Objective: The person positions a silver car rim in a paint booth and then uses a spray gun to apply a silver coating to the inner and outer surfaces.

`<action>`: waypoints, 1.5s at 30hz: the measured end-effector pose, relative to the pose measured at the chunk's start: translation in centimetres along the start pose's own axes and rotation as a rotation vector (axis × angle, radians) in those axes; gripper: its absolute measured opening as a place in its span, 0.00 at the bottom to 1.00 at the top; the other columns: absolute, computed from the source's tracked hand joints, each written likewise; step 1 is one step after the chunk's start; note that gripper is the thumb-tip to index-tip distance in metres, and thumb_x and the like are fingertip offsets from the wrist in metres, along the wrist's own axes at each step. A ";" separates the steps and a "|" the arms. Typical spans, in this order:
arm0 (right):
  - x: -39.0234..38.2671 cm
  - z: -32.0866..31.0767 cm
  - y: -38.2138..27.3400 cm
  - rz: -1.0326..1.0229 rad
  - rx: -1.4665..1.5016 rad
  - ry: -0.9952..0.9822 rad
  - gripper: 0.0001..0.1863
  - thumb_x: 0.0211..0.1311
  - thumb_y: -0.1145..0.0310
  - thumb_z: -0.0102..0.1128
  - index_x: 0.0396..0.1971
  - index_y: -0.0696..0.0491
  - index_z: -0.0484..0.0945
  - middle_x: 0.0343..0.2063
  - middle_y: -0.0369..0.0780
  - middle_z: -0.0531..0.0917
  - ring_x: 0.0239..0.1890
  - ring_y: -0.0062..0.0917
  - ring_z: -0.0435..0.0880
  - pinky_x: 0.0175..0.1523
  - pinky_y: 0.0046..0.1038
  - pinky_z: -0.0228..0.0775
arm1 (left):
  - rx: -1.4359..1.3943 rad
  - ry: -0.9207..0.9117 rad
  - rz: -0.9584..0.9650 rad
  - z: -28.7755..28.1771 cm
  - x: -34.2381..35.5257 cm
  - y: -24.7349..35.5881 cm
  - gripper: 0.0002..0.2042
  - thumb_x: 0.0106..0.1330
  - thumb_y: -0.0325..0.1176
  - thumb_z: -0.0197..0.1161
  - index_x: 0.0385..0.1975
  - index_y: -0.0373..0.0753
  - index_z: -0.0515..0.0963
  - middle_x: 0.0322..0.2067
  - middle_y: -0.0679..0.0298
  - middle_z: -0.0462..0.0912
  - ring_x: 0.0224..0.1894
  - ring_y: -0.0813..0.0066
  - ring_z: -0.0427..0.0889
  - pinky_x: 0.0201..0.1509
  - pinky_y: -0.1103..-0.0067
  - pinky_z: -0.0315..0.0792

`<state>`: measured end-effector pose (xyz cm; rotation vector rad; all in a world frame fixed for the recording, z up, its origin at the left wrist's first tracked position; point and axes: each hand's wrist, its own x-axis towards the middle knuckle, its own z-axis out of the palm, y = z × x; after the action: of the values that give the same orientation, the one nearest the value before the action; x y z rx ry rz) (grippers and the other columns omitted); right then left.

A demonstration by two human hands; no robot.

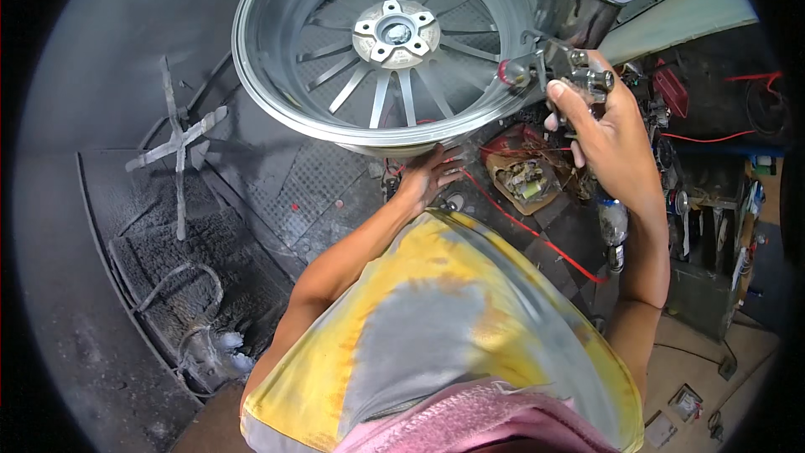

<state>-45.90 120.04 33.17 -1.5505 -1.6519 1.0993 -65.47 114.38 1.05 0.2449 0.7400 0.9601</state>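
A silver alloy wheel rim (387,132) with several slim spokes and a bolt-holed hub (396,32) stands in front of me, raised off the floor. In my right hand (616,138), the fingers wrap round a metal spray gun (562,75) with a dark, paint-stained cup (577,8) on top. The gun's red-ringed nozzle points left, over the right side of the rim. My left hand (432,174) is at the rim's near underside, fingers spread and stretched toward the right. Whether its fingertips touch the rim is hard to tell.
A tape-wrapped cross-shaped stand (180,141) is at left, above a dark shaggy mat (180,260). A red hose (537,235) crosses the floor near an open cardboard box (524,180) of scraps. Cluttered shelves (713,226) stand at right.
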 end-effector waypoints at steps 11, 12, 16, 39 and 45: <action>0.7 -1.2 0.1 0.045 0.014 0.052 0.14 0.73 0.62 0.61 0.49 0.55 0.77 0.25 0.35 0.82 0.17 0.10 0.70 0.20 0.19 0.62 | 0.195 0.051 0.049 -7.7 -4.0 5.8 0.21 0.74 0.39 0.55 0.59 0.30 0.73 0.55 0.49 0.82 0.55 0.59 0.82 0.57 0.66 0.77; 0.9 -1.1 0.2 0.049 0.013 0.051 0.14 0.73 0.62 0.61 0.49 0.55 0.77 0.25 0.35 0.82 0.17 0.10 0.70 0.20 0.19 0.62 | 0.216 0.067 0.070 -8.1 -4.3 6.8 0.20 0.75 0.39 0.53 0.57 0.30 0.75 0.54 0.49 0.83 0.54 0.59 0.83 0.57 0.65 0.78; 1.9 -1.2 0.8 -0.003 -0.016 0.082 0.14 0.73 0.62 0.61 0.50 0.55 0.77 0.25 0.35 0.81 0.16 0.10 0.70 0.20 0.18 0.61 | 0.342 0.188 0.100 -11.8 -4.8 10.5 0.19 0.76 0.42 0.50 0.53 0.33 0.78 0.48 0.52 0.85 0.49 0.63 0.85 0.53 0.65 0.80; 2.5 -2.5 1.4 0.025 -0.007 0.147 0.12 0.75 0.66 0.58 0.52 0.53 0.76 0.33 0.30 0.81 0.31 0.09 0.80 0.21 0.14 0.62 | 0.482 0.733 0.504 -12.1 -4.7 13.8 0.14 0.76 0.43 0.55 0.37 0.36 0.77 0.31 0.64 0.81 0.34 0.72 0.84 0.39 0.70 0.82; 1.9 -1.7 1.4 0.059 0.036 0.168 0.14 0.73 0.64 0.61 0.51 0.55 0.77 0.25 0.33 0.82 0.16 0.09 0.68 0.20 0.17 0.58 | 0.092 0.529 0.358 -9.4 -5.2 5.8 0.16 0.80 0.45 0.52 0.32 0.40 0.71 0.32 0.61 0.81 0.37 0.67 0.87 0.44 0.62 0.86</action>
<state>-43.97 122.10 32.57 -1.6308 -1.4758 0.9937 -77.39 112.27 -0.58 0.2081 1.2548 1.3558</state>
